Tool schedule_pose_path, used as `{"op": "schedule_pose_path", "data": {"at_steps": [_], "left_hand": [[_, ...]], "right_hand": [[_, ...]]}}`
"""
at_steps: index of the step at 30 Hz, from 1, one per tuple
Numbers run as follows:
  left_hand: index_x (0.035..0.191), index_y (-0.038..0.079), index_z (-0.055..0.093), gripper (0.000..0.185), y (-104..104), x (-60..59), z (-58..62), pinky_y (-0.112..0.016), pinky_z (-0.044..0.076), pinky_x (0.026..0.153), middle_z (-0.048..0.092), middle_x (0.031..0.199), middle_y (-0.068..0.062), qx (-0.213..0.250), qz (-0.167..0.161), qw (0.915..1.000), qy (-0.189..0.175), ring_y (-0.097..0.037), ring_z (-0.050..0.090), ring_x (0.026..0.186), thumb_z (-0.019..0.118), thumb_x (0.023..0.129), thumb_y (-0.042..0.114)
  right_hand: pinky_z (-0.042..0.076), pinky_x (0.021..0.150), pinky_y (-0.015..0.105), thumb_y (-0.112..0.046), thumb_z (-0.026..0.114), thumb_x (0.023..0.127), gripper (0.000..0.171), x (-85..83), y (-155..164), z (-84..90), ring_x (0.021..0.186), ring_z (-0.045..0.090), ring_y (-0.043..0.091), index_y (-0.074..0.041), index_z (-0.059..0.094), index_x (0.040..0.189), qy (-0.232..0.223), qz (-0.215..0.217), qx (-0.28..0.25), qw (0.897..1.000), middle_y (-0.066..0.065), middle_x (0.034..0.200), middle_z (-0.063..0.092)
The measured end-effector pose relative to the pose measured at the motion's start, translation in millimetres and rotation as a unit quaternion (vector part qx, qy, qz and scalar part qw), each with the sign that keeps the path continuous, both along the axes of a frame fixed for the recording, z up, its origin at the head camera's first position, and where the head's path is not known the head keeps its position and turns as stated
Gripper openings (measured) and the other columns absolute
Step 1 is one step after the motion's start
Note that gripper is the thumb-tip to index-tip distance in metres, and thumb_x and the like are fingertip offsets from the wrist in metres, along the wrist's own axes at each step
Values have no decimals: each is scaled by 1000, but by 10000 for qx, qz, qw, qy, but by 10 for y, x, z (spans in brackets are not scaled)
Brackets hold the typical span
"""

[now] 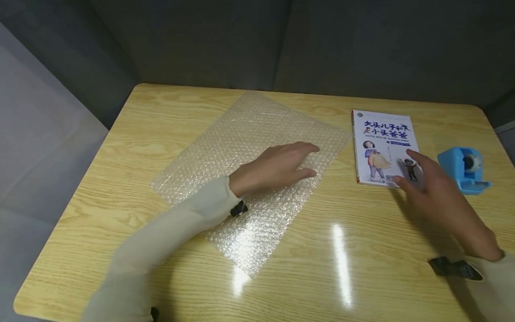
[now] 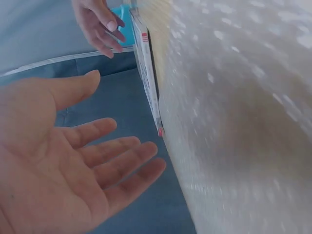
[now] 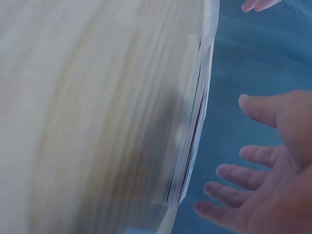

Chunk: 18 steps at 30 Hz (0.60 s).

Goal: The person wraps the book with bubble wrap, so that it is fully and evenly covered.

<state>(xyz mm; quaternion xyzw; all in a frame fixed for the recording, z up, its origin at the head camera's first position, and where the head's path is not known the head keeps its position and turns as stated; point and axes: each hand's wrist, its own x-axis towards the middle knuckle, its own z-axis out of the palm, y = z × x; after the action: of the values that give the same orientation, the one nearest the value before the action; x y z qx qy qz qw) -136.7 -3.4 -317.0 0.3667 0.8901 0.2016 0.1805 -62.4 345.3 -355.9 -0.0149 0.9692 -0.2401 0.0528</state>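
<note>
A sheet of bubble wrap (image 1: 241, 138) lies flat and slanted across the middle of the table. Over it hovers my left hand (image 1: 277, 167), fingers spread and holding nothing; the left wrist view shows its open palm (image 2: 58, 161). To the right lies a paperback book (image 1: 382, 152) with a white illustrated cover, its left edge close to the sheet's right corner. My right hand (image 1: 438, 192) is above the book's lower right corner, thumb and fingers apart. In the right wrist view this hand (image 3: 268, 185) is beside the book's edge (image 3: 192, 141) with nothing in its grasp.
A blue tape dispenser (image 1: 462, 170) with a roll of tape stands right of the book, close to my right hand. The wooden table (image 1: 120, 214) has rounded corners, and a dark grey partition (image 1: 201, 44) rises behind its far edge.
</note>
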Motion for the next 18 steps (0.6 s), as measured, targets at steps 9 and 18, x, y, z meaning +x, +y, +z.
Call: {"op": "schedule_pose_path", "data": {"at_steps": [9, 18], "left_hand": [[163, 7, 30, 70, 360, -113, -107, -26, 38, 116, 39, 164, -7, 994, 39, 9856, -1367, -20, 47, 144, 60, 107, 36], [163, 13, 33, 70, 709, -118, -208, -26, 45, 109, 38, 164, -4, 1989, 1073, 9257, -3033, -13, 40, 148, 64, 104, 33]], "right_hand": [[26, 104, 82, -36, 46, 112, 75, -52, 114, -21, 141, 23, 66, 5, 11, 163, 44, -387, 19, 9992, 43, 159, 20], [32, 101, 81, -43, 39, 112, 78, -68, 150, -21, 140, 24, 67, 7, 6, 162, -276, -1056, 90, 9940, 43, 160, 15]]}}
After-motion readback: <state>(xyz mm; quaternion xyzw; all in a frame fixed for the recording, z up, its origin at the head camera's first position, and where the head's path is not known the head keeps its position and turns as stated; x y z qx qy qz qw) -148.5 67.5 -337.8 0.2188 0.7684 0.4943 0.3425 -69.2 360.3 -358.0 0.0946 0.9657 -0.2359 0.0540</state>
